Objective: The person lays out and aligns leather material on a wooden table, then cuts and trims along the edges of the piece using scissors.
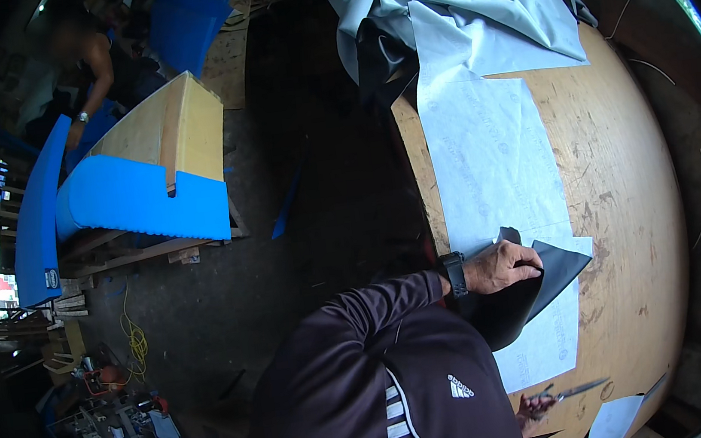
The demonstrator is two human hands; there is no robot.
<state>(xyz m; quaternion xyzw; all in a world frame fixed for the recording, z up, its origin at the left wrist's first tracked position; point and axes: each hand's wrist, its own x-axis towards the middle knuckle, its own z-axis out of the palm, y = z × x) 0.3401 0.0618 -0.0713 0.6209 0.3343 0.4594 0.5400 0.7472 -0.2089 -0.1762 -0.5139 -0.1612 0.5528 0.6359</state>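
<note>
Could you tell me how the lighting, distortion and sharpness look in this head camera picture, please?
In the head view, fisheye bends the wooden table edge and blackens the rim. Daylight evenly lights the pale paper pattern without glare. The left hand on the dark fabric is sharp; the right hand with scissors is dim, and the far person is blurred.

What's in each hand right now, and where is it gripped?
The left hand pinches the dark fabric piece at its folded upper edge. The right hand holds scissors by their handles.
</note>
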